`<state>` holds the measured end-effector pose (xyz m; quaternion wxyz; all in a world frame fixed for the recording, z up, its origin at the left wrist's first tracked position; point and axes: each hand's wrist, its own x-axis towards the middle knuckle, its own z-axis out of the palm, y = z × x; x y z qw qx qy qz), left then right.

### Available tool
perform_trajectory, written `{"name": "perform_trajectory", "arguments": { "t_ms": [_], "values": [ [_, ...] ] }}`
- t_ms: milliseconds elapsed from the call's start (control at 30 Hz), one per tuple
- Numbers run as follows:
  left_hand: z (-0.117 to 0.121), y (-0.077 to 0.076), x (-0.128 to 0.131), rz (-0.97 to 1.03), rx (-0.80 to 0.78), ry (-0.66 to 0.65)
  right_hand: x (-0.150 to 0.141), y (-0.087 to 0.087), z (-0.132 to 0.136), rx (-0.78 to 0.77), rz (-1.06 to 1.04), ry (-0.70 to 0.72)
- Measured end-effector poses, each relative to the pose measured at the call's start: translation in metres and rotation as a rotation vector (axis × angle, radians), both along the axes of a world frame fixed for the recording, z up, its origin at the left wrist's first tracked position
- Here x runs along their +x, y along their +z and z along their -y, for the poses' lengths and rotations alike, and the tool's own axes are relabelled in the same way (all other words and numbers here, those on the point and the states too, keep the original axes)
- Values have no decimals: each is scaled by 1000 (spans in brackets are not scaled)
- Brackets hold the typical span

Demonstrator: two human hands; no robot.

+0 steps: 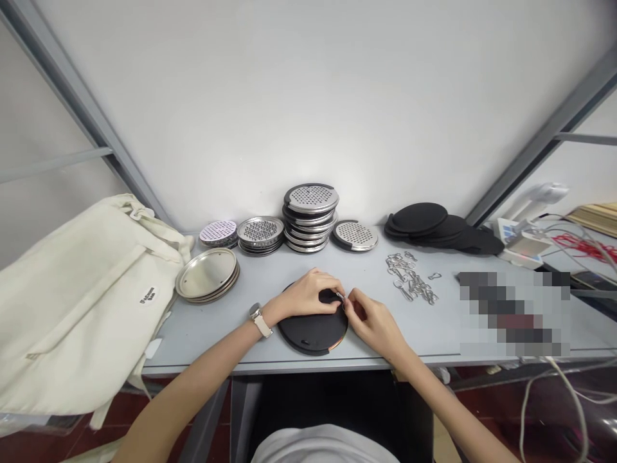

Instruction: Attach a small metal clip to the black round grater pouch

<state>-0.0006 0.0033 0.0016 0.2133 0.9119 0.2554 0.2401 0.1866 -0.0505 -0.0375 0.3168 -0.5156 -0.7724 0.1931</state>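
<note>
A black round disc (pixel 311 331) lies on the table in front of me, with a small slot near its lower edge and a copper-coloured strip along its lower right rim. Over its upper part, my left hand (pixel 313 292) is closed in a pinch on a small metal clip (pixel 340 297). My right hand (pixel 373 321) pinches the same clip from the right, at the disc's edge. Fingers hide most of the clip. Similar loose metal clips (pixel 409 280) lie in a scattered pile to the right.
Behind stand a tall stack of perforated metal discs (pixel 311 222), a grater-disc stack (pixel 260 233), a single perforated disc (pixel 357 236) and black round covers (pixel 419 220). Plain metal lids (pixel 207 273) sit left, near a cream bag (pixel 87 308). A white device (pixel 523 238) with cables stands right.
</note>
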Motion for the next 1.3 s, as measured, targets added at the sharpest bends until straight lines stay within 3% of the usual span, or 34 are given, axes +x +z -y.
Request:
{"name": "perform_trajectory", "arguments": {
  "t_ms": [733,1300],
  "values": [
    [1,1,0,12,-10,-3,-3,3,1,336,179,-56],
    [1,0,1,5,-20,40,-2,0,-2,283,119,13]
  ]
}}
